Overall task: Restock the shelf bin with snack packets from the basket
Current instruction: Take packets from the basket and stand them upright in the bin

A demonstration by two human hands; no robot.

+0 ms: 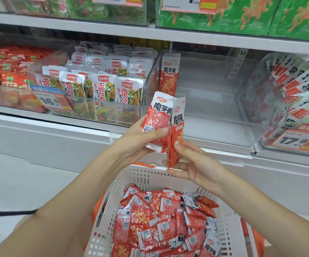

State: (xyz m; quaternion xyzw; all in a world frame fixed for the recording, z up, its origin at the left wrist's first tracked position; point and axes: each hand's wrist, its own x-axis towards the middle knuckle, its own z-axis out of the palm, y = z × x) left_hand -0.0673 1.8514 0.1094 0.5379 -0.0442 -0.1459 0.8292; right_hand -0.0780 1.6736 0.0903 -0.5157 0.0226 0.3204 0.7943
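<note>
My left hand [138, 140] grips a red and white snack packet [158, 119], its back with the barcode facing me. Beside it, my right hand [190, 164] pinches another red packet [176, 130], held upright and edge-on. Both packets are raised in front of a clear shelf bin [214, 115], which is nearly bare; one or two matching packets [169, 75] stand against its left wall. Below my hands stands a white plastic basket [144, 175] filled with several loose red packets [168, 219].
A clear bin of white and green packets [101, 84] sits left of the bare bin, with a price tag [51, 101] on it. Red packets [7, 71] fill the far-left bin. White packets [301, 89] fill the right bin. Green boxes [251, 13] line the upper shelf.
</note>
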